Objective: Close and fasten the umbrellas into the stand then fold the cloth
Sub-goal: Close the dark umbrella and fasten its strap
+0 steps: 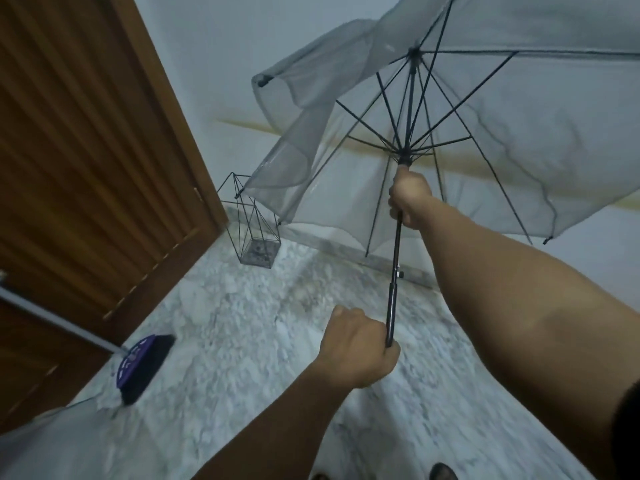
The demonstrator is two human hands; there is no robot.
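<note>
The left grip (356, 348) is clenched round the bottom end of the black shaft of a translucent grey umbrella with thin black ribs (485, 109); the right grip (410, 197) grasps the same shaft higher up, just below the runner. Its canopy hangs half collapsed. A black wire stand (254, 223) sits on the marble floor (242, 341) by the wall, near a brown wooden door (86, 150). A purple broom (143, 365) lies beside it.
</note>
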